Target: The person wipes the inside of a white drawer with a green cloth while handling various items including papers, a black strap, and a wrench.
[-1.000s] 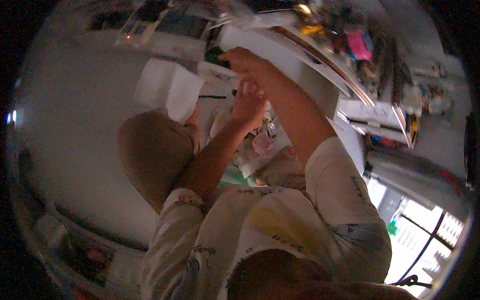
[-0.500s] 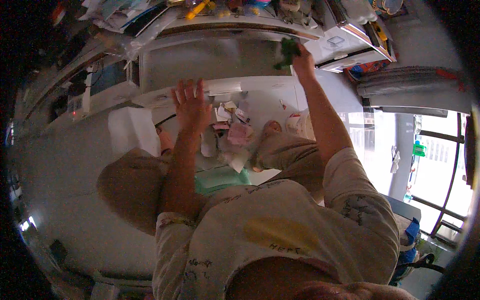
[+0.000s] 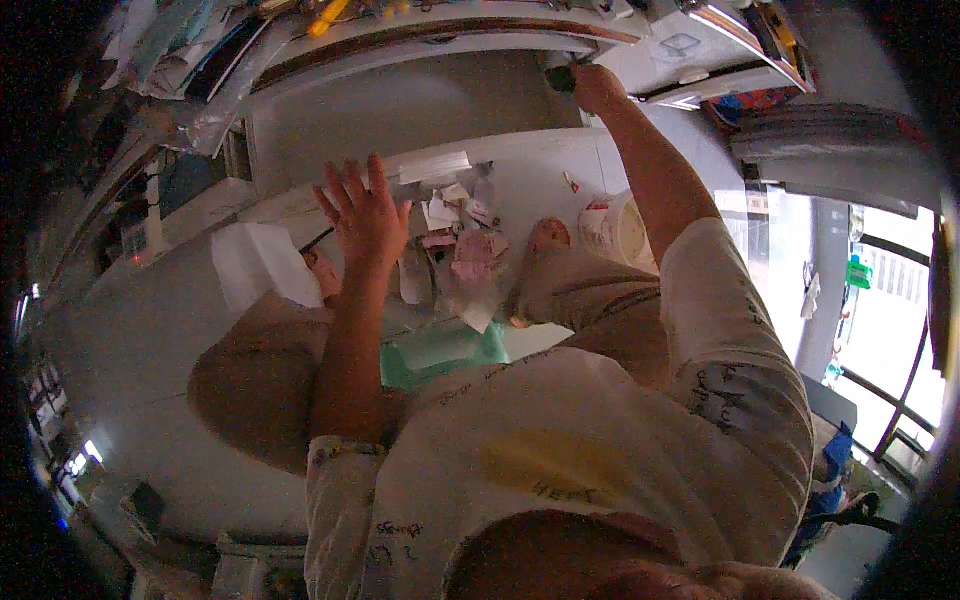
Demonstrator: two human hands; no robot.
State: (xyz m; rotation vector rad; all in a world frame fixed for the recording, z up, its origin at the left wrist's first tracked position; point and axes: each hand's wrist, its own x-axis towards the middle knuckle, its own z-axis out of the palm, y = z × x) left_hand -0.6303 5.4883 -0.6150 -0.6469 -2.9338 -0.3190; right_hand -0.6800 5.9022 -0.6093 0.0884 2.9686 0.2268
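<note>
My right hand (image 3: 601,90) is reached far forward, closed round a dark green cloth-like thing (image 3: 561,78), whose exact kind I cannot make out. It is at the far right corner of a grey recess (image 3: 410,105) under a shelf or table edge. My left hand (image 3: 368,218) hangs in the air with its fingers spread, holding nothing. Just right of it, a heap of paper scraps and pink pieces (image 3: 473,256) lies on the pale floor. A translucent green tray (image 3: 445,355) sits between my bent legs.
An off-white bucket (image 3: 628,228) stands beyond my right knee. A white sheet or box-like piece (image 3: 262,262) is near my left foot. White drawers (image 3: 690,50) are at the far right, with a rolled grey bundle (image 3: 825,165) beyond. Clutter, including papers (image 3: 195,50), covers the surface above the recess.
My right hand has moved forward and slightly left with the green thing, which now shows less. My left hand has shifted a little left, fingers still spread. The view has tilted slightly.
</note>
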